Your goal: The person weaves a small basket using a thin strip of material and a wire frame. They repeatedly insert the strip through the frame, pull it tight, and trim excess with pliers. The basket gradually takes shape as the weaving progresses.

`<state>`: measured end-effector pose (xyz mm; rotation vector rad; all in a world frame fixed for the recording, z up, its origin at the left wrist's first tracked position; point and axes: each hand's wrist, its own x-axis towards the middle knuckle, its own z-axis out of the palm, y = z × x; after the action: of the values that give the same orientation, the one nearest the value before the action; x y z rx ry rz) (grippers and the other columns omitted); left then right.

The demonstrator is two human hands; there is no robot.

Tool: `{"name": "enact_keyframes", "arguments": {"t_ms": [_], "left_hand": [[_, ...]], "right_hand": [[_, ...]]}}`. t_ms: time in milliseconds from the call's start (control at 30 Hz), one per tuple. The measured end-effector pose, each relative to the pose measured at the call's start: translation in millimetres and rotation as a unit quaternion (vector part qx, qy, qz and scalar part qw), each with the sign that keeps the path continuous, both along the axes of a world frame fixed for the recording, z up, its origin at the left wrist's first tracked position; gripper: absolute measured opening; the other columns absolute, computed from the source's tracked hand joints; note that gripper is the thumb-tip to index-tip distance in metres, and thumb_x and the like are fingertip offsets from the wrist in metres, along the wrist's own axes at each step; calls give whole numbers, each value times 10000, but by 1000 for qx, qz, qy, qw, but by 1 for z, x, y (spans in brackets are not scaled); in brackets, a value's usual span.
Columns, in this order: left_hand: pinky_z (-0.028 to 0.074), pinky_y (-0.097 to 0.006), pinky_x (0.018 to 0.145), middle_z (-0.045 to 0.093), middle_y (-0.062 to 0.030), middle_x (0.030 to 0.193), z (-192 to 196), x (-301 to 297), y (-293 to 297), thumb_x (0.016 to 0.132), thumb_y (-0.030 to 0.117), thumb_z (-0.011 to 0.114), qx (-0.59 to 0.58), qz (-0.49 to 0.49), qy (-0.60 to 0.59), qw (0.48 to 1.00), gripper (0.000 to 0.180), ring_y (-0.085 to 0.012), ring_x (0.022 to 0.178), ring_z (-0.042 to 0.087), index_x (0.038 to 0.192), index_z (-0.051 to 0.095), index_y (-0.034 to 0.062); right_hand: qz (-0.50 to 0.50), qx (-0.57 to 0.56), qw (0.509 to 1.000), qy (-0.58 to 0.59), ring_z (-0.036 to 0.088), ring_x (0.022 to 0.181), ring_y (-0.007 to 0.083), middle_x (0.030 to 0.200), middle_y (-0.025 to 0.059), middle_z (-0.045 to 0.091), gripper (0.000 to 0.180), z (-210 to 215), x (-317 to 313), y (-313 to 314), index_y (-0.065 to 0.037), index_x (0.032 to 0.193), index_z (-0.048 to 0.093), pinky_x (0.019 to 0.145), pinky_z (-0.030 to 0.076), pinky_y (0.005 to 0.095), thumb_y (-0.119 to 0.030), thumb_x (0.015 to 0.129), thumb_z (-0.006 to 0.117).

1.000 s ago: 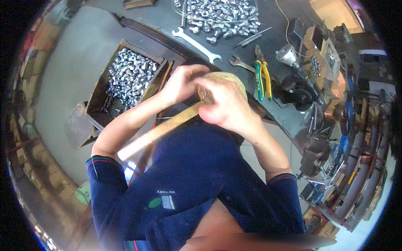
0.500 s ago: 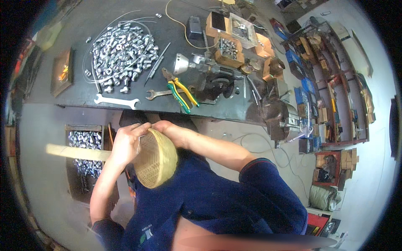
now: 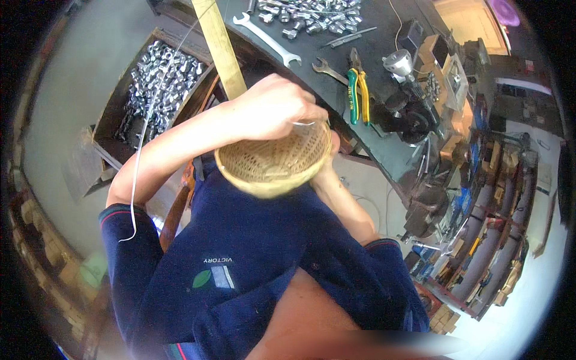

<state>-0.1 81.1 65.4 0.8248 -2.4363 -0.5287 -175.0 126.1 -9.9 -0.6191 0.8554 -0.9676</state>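
A round woven bamboo basket (image 3: 270, 186) is held tilted in front of my body, its hollow side showing. My left hand (image 3: 273, 111) is closed at its far rim, pinching a thin pale wire (image 3: 304, 123). Around the basket's right side my right hand (image 3: 330, 159) grips the rim; most of its fingers are hidden behind the weave. A flat bamboo strip (image 3: 219, 45) runs up and away from beneath my left wrist; where it meets the basket is hidden. One long pale strand (image 3: 137, 162) hangs loosely across my left upper arm.
A wooden crate of metal fittings (image 3: 159, 87) stands at the left. On the dark workbench lie an open-ended wrench (image 3: 267, 39), a second wrench (image 3: 330, 71), pliers (image 3: 359, 90) and piled fittings (image 3: 318, 15). A bench vise (image 3: 427, 207) sits at its right end, near shelving (image 3: 489, 231).
My view has turned, so the bench sits farther up and right. The basket has tipped, with its opening facing more upward. My left hand has moved across the far rim, pulling the wire.
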Motion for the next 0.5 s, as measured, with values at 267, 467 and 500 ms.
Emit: {"name": "enact_keyframes", "arguments": {"t_ms": [267, 467, 500], "left_hand": [[502, -409, 627, 629, -107, 761, -49, 12, -19, 608, 47, 618, -19, 98, -132, 986, 416, -302, 717, 634, 1022, 645, 82], [512, -388, 639, 646, -136, 744, -67, 12, -26, 756, 155, 563, -61, 78, -53, 994, 251, -292, 710, 646, 968, 673, 77], [510, -389, 646, 641, -129, 729, -67, 11, -24, 753, 168, 569, -46, 68, -52, 995, 257, -292, 718, 646, 972, 670, 77]], "right_hand": [[193, -15, 977, 93, 502, 1176, 257, 1304, 148, 494, 929, 41, -18, -41, -24, 1411, 298, 998, 394, 333, -416, 672, 703], [186, -107, 971, 105, 555, 1048, 208, 1112, 91, 552, 571, 32, -23, -34, -7, 1139, 517, 896, 462, 330, -283, 667, 683], [206, -90, 966, 125, 555, 1046, 206, 1108, 86, 555, 557, 34, -26, -37, -4, 1130, 523, 901, 460, 332, -278, 670, 677]]}}
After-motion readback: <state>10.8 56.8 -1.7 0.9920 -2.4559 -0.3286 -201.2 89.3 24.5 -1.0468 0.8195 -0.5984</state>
